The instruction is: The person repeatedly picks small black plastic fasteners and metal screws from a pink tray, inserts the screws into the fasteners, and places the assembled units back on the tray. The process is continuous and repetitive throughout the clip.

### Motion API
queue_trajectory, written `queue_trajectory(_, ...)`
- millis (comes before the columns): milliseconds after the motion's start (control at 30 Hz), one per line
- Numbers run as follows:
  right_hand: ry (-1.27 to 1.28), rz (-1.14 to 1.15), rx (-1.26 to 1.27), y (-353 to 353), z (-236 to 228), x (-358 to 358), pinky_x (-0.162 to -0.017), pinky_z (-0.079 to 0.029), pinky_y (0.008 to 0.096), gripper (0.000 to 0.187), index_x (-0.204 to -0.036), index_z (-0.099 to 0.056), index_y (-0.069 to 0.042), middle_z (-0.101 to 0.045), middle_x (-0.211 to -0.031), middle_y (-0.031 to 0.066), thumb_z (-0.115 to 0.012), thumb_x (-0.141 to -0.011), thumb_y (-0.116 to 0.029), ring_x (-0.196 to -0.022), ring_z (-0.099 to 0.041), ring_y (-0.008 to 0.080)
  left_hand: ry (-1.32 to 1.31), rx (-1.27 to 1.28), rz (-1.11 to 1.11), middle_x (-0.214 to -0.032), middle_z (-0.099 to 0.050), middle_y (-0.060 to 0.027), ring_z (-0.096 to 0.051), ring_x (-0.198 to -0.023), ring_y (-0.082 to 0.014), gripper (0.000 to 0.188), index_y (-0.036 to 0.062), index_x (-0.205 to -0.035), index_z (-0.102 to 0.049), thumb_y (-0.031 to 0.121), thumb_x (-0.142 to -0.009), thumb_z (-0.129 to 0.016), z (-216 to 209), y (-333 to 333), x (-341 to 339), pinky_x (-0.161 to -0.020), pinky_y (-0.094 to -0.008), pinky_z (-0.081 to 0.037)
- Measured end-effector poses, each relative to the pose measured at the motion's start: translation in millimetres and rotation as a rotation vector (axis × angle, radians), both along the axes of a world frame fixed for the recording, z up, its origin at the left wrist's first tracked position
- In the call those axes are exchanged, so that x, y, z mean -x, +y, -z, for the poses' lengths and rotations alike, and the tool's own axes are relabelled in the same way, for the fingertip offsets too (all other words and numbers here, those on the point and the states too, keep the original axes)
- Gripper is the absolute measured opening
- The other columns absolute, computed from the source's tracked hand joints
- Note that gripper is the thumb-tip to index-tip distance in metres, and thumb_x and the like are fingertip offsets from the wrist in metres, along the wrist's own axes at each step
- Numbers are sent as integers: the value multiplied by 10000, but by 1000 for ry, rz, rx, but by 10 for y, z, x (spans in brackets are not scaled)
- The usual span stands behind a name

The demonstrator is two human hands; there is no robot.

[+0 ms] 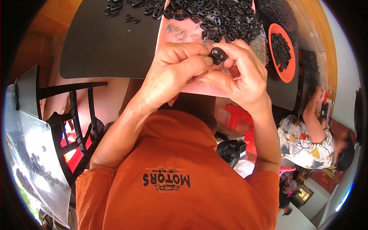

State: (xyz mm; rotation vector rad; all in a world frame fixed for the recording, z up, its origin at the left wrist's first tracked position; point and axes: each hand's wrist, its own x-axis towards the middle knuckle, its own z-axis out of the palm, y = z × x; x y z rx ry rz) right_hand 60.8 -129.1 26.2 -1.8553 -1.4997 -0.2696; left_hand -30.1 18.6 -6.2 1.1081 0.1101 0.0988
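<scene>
- Left hand: fingers curled inward, thumb pressed against the near side of a small black oval plastic part.
- Right hand: fingers bent, fingertips gripping the same part from the far side.
- Black oval plastic part: held between both hands above the near edge of the pink tray; two round holes face the camera.
- Pile of black parts: loose on the pink tray, just beyond the hands.
- Small metal springs: scattered on the tray near the pile.
- Orange dish: right of the hands, containing further black parts.
- Dark table top: beneath the tray.
- Another person in a floral shirt: seated at far right.
</scene>
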Motion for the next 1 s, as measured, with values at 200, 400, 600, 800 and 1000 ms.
queue_trajectory(200,-108,48,68,-51,36,-13,-497,-440,310,410,-997,-592,-7,-537,-753,58,-804,-692,-180,-577,-540,175,83,17,79,-631,-546,5,-435,-554,-26,165,5,-790,-670,102,-861,-557,-60,60,53,-492,-196,-320)
queue_trajectory(400,-104,-54,105,-124,-103,8,-484,-446,262,400,-1008,-597,65,-605,-838,135,-793,-696,-89,-571,-546,154,23,-41,91,-629,-534,1,-414,-550,-34,221,11,-763,-650,138,-884,-516,-16,67,46,-486,-207,-301)
queue_trajectory(600,-187,-67,129,-131,-78,34,-487,-478,307,406,-1002,-574,59,-578,-808,135,-790,-694,-96,-564,-565,214,-137,-142,60,-641,-479,6,-397,-575,-50,255,-8,-701,-563,124,-906,-490,15,18,22,-502,-236,-317)
queue_trajectory(800,-226,21,188,-154,-2,71,-502,-517,313,435,-1018,-568,-24,-590,-921,90,-792,-702,-221,-666,-618,206,-100,-118,111,-629,-453,14,-394,-581,-49,265,-9,-688,-531,110,-921,-483,1,50,45,-508,-243,-330)
queue_trajectory(1000,-362,8,225,-122,-19,13,-501,-509,317,457,-1002,-564,-2,-577,-880,84,-784,-698,-262,-648,-606,200,-120,-167,127,-623,-446,11,-395,-581,-52,250,-9,-713,-521,110,-927,-472,14,36,37,-509,-251,-336)
